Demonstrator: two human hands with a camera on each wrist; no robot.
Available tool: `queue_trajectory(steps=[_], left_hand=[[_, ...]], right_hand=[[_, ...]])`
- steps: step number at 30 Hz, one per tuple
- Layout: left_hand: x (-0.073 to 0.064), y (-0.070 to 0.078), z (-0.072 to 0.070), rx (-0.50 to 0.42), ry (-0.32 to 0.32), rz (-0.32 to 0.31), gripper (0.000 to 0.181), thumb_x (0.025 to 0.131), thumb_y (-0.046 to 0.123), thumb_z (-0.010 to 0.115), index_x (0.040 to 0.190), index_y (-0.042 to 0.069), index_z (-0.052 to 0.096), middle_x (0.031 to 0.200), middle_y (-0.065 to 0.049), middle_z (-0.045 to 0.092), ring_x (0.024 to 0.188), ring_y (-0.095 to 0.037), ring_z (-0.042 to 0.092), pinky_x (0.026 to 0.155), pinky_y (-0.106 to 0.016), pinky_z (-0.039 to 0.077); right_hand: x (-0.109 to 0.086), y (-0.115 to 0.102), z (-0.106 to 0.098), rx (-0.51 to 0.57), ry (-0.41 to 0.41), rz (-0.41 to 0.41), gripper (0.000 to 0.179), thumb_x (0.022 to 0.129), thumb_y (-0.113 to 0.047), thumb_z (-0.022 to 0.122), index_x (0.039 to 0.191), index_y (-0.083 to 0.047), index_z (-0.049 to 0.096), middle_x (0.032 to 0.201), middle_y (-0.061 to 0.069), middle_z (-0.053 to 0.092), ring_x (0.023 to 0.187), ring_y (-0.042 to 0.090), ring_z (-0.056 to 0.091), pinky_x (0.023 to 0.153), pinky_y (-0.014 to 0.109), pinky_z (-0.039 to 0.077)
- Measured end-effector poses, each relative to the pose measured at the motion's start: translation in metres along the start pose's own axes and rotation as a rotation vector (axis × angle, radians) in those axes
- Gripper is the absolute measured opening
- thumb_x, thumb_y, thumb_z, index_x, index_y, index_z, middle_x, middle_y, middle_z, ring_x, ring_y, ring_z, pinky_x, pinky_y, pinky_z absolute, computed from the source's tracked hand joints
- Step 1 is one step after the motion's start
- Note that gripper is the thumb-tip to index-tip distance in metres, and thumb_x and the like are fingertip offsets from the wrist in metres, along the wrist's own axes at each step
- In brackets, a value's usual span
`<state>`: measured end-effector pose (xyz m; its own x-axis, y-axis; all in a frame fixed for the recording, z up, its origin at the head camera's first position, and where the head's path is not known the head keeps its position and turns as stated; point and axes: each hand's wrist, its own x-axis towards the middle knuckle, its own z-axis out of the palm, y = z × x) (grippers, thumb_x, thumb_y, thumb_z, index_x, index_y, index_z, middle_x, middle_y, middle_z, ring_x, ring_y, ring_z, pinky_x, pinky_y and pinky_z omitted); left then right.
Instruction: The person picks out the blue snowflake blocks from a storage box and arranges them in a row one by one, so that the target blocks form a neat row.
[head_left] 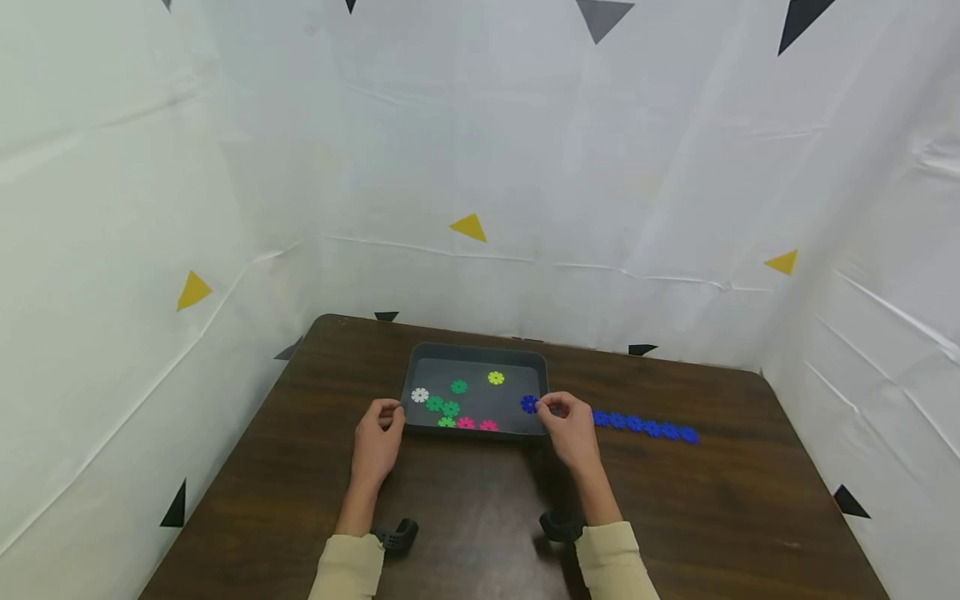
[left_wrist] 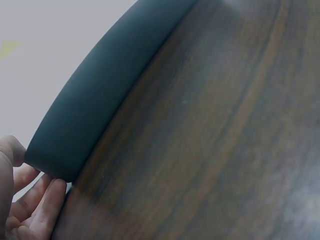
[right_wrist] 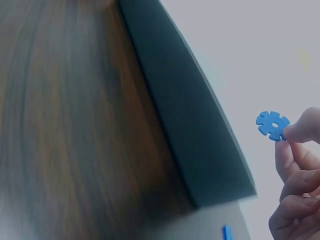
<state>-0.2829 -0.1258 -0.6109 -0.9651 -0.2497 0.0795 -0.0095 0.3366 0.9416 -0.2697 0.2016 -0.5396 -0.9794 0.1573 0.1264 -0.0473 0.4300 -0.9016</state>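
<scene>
My right hand (head_left: 573,429) pinches a blue notched disc (head_left: 529,404) between thumb and fingers, over the right side of a dark grey tray (head_left: 480,434). In the right wrist view that disc (right_wrist: 272,125) shows slots around its rim and a hole in the middle, held above the tray wall (right_wrist: 190,115). My left hand (head_left: 377,442) holds the tray's front left corner; in the left wrist view its fingers (left_wrist: 52,200) touch the corner. In the tray lie a white disc (head_left: 420,395), a yellow disc (head_left: 496,378), two pink discs and several green ones.
A row of several blue discs (head_left: 652,428) runs along the table right of the tray, its near end partly behind my right hand. The brown wooden table (head_left: 465,517) meets white sheeting at the back and sides. Dark bands (head_left: 397,536) sit on both wrists.
</scene>
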Motion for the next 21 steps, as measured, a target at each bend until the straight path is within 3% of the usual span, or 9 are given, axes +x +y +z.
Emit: queue_trajectory(steps=[9, 17, 21], left_hand=[[0.000, 0.000, -0.002, 0.001, -0.001, 0.024, 0.031, 0.110, 0.027, 0.062, 0.132, 0.006, 0.067, 0.124, -0.016, 0.073, 0.115, -0.032, 0.070, 0.098, -0.053, 0.056], [-0.001, -0.002, -0.005, 0.000, -0.016, 0.036, 0.031, 0.113, 0.028, 0.058, 0.132, 0.005, 0.066, 0.122, -0.017, 0.072, 0.110, -0.030, 0.072, 0.091, -0.043, 0.058], [-0.002, -0.001, -0.009, 0.000, -0.015, 0.034, 0.031, 0.113, 0.029, 0.057, 0.131, 0.006, 0.066, 0.122, -0.017, 0.072, 0.108, -0.031, 0.073, 0.090, -0.044, 0.059]], right_hand=[[-0.005, 0.025, -0.038, -0.013, 0.055, 0.078, 0.018, 0.103, -0.020, 0.073, 0.107, -0.003, 0.076, 0.112, 0.014, 0.074, 0.097, 0.017, 0.062, 0.079, 0.026, 0.051], [-0.007, 0.038, -0.077, -0.074, 0.109, 0.117, 0.026, 0.105, -0.027, 0.071, 0.113, -0.003, 0.076, 0.114, 0.013, 0.073, 0.097, 0.018, 0.060, 0.076, 0.026, 0.050], [-0.011, 0.043, -0.093, -0.080, 0.095, 0.158, 0.032, 0.107, -0.031, 0.068, 0.120, -0.003, 0.074, 0.123, 0.015, 0.072, 0.104, 0.020, 0.059, 0.082, 0.028, 0.049]])
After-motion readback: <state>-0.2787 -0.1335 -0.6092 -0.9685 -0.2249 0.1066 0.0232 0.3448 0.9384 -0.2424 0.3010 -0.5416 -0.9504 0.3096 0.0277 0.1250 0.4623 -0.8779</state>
